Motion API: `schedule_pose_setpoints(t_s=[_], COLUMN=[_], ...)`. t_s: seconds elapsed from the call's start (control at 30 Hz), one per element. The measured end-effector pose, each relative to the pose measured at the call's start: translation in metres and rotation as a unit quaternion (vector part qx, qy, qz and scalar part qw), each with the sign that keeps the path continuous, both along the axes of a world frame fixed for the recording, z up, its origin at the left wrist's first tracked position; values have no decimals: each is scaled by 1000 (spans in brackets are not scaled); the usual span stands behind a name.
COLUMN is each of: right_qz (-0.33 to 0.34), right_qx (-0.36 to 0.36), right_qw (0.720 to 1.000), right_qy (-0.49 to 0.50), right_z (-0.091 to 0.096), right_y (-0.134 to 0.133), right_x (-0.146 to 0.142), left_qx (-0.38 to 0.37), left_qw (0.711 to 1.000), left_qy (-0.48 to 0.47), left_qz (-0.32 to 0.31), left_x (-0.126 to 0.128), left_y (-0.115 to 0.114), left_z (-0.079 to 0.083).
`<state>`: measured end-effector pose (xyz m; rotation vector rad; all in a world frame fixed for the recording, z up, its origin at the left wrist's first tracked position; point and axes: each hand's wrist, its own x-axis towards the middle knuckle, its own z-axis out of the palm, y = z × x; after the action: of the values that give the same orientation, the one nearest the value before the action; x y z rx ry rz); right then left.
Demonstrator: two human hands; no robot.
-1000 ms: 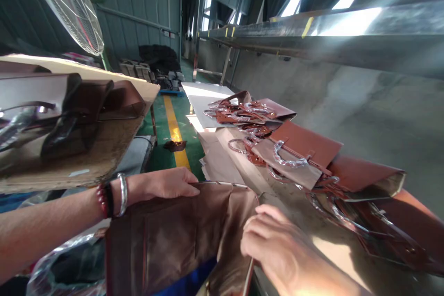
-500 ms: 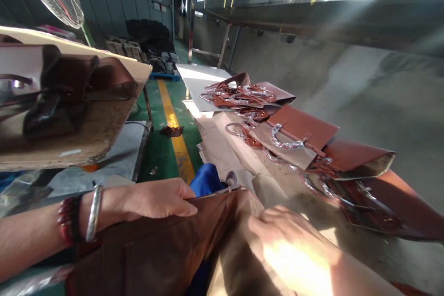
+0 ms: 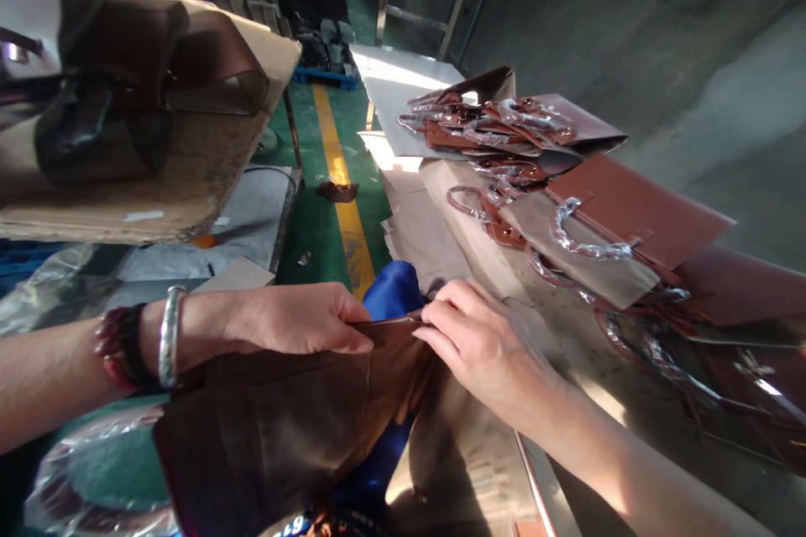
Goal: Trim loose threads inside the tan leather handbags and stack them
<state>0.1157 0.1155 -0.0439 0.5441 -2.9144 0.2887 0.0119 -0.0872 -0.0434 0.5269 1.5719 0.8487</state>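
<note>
A brown leather handbag (image 3: 270, 428) spreads out in front of me, its tan lining side (image 3: 466, 453) facing up at the right. My left hand (image 3: 308, 319) is closed on the bag's top edge, thumb over it. Just right of it, my right hand (image 3: 478, 336) pinches the same edge near a corner, fingertips pressed together. A plastic-wrapped handle (image 3: 50, 478) loops out at the lower left. Blue cloth (image 3: 394, 289) shows behind and below the bag. The bag's lower part runs out of view.
Reddish-brown handbags (image 3: 642, 210) with wrapped handles lie along the right on a cardboard-covered surface (image 3: 453, 201). Dark brown bags rest on a worn board table (image 3: 245, 151) at the left. A yellow floor line (image 3: 333, 143) runs between them.
My right hand has moved up from the tan side of the bag to pinch its top edge beside my left hand. The view has tipped downward.
</note>
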Motion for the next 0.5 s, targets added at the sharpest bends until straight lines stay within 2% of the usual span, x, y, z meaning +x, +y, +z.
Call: schedule_pose_setpoints(t_s=[0.1, 0.27, 0.5], right_qz=[3, -3, -25], right_qx=[-46, -81, -135], right_qw=[998, 992, 984], right_qy=[-40, -102, -113], right_z=[-1, -1, -15], right_y=[-2, -4, -2], right_x=[-10, -18, -23], left_qx=[6, 6, -12], left_qw=[1000, 998, 998], left_qy=[-23, -62, -57], left_qz=[7, 15, 28], left_x=[-3, -3, -4], left_y=[-1, 0, 0], left_z=[-4, -3, -4])
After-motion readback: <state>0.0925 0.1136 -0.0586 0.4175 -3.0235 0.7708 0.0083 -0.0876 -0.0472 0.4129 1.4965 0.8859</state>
